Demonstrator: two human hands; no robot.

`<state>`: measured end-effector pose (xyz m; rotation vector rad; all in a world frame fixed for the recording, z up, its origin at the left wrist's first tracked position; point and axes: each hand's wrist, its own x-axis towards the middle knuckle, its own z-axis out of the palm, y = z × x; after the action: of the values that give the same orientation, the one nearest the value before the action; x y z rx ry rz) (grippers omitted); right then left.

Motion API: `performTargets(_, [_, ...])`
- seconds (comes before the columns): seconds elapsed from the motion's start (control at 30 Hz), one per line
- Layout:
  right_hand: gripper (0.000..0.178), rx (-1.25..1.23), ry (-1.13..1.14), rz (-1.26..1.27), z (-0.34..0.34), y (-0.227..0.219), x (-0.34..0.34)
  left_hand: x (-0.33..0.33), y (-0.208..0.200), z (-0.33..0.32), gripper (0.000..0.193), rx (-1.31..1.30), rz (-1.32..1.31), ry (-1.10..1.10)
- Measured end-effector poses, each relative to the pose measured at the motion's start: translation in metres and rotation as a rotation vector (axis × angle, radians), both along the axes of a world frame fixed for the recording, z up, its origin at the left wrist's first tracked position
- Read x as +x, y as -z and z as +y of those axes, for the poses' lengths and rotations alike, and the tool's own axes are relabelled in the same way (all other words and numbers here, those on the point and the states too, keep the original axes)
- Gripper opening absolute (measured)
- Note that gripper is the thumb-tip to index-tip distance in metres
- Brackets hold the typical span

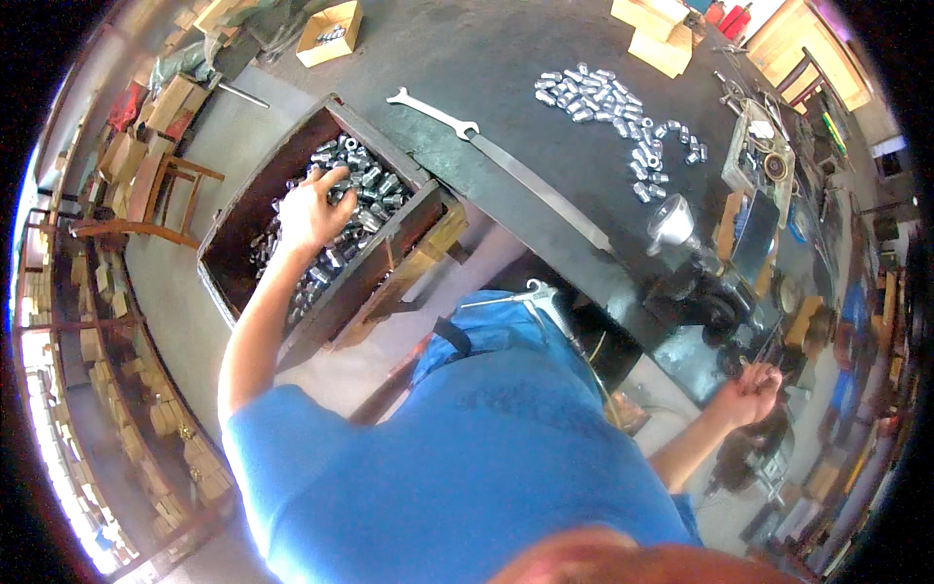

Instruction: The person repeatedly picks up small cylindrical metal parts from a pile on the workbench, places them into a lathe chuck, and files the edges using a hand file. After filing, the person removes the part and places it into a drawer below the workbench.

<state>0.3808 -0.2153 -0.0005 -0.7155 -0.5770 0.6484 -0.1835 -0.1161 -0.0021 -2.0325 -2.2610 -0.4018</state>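
Note:
My left hand [313, 211] reaches into a dark wooden box [387, 146] at the left, over a heap of shiny metal fittings [381, 187]. Its thumb and index finger stand apart among the parts, and I see nothing held between them. At the right, my right hand [757, 393] is closed beside a dark bench machine [715, 304]. Whatever lies in its curled fingers is too small or hidden to name. A pale cup-shaped piece [671, 222] sits on top of the machine.
Loose fittings [584, 94] lie across the dark workbench [467, 49]. A wrench [438, 114] and a flat steel bar [540, 190] rest along its near edge. An air blow gun [550, 307] is by my waist. Small open boxes [329, 34] stand farther back, and a wooden chair [156, 200] is left.

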Motion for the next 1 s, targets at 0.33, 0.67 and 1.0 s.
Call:
performTargets(0.33, [0.018,-0.118,-0.080,0.000,-0.007,0.019,0.002,-0.008,-0.005,-0.043,0.021,0.155,0.162,0.107])
performTargets(0.67, [0.018,-0.075,-0.167,0.104,-0.012,0.036,0.010,-0.049,-0.010,-0.087,0.023,-0.093,0.196,-0.125])
performTargets(1.0, [0.014,-0.146,-0.139,0.097,-0.012,0.035,0.005,-0.063,-0.023,-0.042,0.031,-0.236,0.263,-0.210])
